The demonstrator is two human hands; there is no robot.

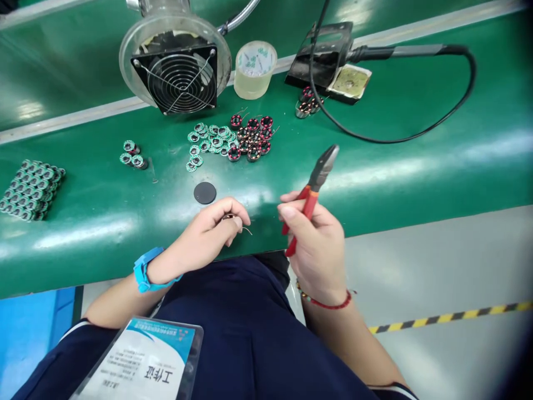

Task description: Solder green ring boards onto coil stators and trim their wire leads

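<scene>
My left hand [220, 225] is closed around a small wire-wound coil [228, 216], mostly hidden by the fingers, and a thin wire end sticks out to the right. In my right hand [314, 233] is a pair of pliers [310, 194] with red handles, its dark jaws pointing up and away from me. A flat black disc [205, 193] lies on the green bench just beyond my left hand. Farther off sit a cluster of red-and-copper coils [253, 139] and, beside it, a loose pile of small green circuit boards [215, 139].
Stacked board-topped coils [31, 191] stand at the far left, with 3 more [134, 155] nearer. At the back are a fan [183, 80], a tape roll [255, 72] and a soldering iron stand [325, 55], whose black cable [408, 136] loops over the bench. More coils [307, 105] lie by the stand.
</scene>
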